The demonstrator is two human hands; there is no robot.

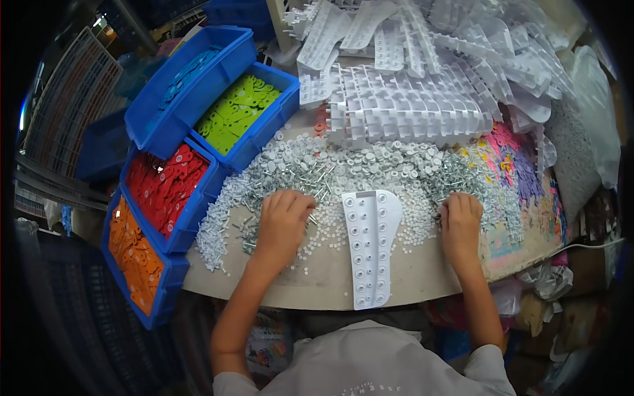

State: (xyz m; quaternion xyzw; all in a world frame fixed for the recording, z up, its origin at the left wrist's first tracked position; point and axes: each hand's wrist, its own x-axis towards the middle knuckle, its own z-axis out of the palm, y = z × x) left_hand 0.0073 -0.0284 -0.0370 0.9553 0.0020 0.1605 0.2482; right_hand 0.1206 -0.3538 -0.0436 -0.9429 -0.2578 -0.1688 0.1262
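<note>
White panel [367, 264] with a raised channel and rows of round studs lies lengthwise at the near edge of the bench [317, 280], its narrow end just over that edge.

Four blue plastic bins stand to the left. One, its wall [165, 135] overlapping its neighbours, holds blue pieces [188, 76]; another, the green pieces' bin [282, 109], carries lime-green pieces [241, 109]; below sit the red pieces' bin [212, 188], heaped with flat red pieces [168, 181], and the orange pieces' bin [173, 277], filled with orange pieces [135, 257].

Left hand [284, 221] has its grip partly closed, fingers curled down among loose metal pins [320, 188]; whether something is pinched cannot be told. Right hand [461, 221] is likewise bent, fingertips at the edge of another pin heap [449, 175]; what it holds, if anything, is hidden.

The panel lies between the two hands, touching neither grip. Beyond it spread round white caps [396, 156], and behind those stand more white panels [409, 112] in a row.
</note>
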